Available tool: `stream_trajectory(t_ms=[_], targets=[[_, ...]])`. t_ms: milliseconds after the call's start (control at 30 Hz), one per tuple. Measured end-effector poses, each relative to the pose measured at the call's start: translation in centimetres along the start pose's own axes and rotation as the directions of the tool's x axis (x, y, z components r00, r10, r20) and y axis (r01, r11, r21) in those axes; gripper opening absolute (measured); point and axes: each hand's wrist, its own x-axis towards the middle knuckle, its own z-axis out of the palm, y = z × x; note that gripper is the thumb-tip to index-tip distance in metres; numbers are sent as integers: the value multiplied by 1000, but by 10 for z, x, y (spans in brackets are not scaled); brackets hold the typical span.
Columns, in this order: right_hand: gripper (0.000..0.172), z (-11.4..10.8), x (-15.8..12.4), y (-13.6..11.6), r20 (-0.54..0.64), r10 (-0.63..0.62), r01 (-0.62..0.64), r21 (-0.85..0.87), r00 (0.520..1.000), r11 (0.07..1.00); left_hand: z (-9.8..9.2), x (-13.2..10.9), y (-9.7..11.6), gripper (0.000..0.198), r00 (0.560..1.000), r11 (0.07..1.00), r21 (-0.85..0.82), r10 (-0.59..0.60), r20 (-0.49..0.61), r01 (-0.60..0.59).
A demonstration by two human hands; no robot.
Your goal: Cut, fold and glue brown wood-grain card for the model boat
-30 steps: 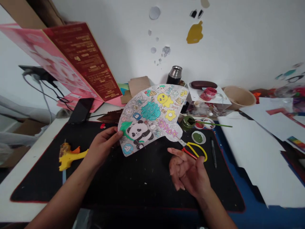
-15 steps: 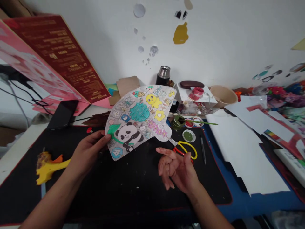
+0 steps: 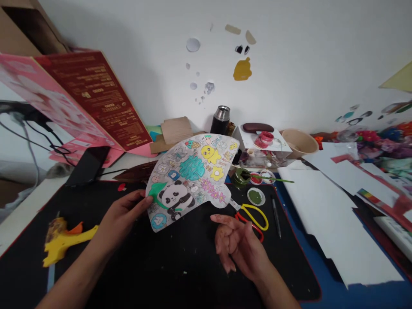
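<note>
A fan-shaped paper cutout (image 3: 193,171) with coloured drawings of a panda, a yellow chick and pink flowers is tilted up above the black mat (image 3: 154,266). My left hand (image 3: 124,216) pinches its left edge between thumb and fingers. Palm partly up, my right hand (image 3: 236,242) hovers over the mat with its fingers loosely bent and apart, holding nothing. Just beyond it lie scissors (image 3: 255,213) with one yellow and one red handle, their blades partly hidden under the paper.
A yellow glue gun (image 3: 62,240) lies at the left. Paint pots, a small dish of green paint (image 3: 255,196) and a pen (image 3: 276,216) are at the right. White sheets (image 3: 334,223) cover the right side; a thermos (image 3: 221,120) and a red-and-pink box (image 3: 96,98) stand at the back.
The whole scene sits lower in the picture as the head view tips upward. Both hands keep nearly the same pose, and the left still holds the paper cutout.
</note>
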Motion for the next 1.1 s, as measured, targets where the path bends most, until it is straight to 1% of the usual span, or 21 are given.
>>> stream_trajectory(t_ms=[167,400,533,733,900,1100], targets=[[68,-1,0,2,-7,2,-2,8,1000,1000,-2,-1,0,45,1000,999,38,18,-6,-17],[69,-1,-1,3,-26,11,-12,-16,1000,1000,0,-3,6,46,1000,999,35,23,3,-23],[70,-1,-1,4,-23,11,-11,-13,1000,1000,-2,-2,5,44,999,998,44,42,-1,-42],[68,0,-2,3,-26,13,-13,1,1000,1000,-2,-1,3,44,999,999,13,36,18,-37],[67,1,-2,4,-25,18,-18,6,1000,1000,-2,-2,2,42,997,996,52,71,16,-72],[66,7,0,2,1,36,-36,7,999,999,0,-8,11,45,996,992,95,80,26,-82]])
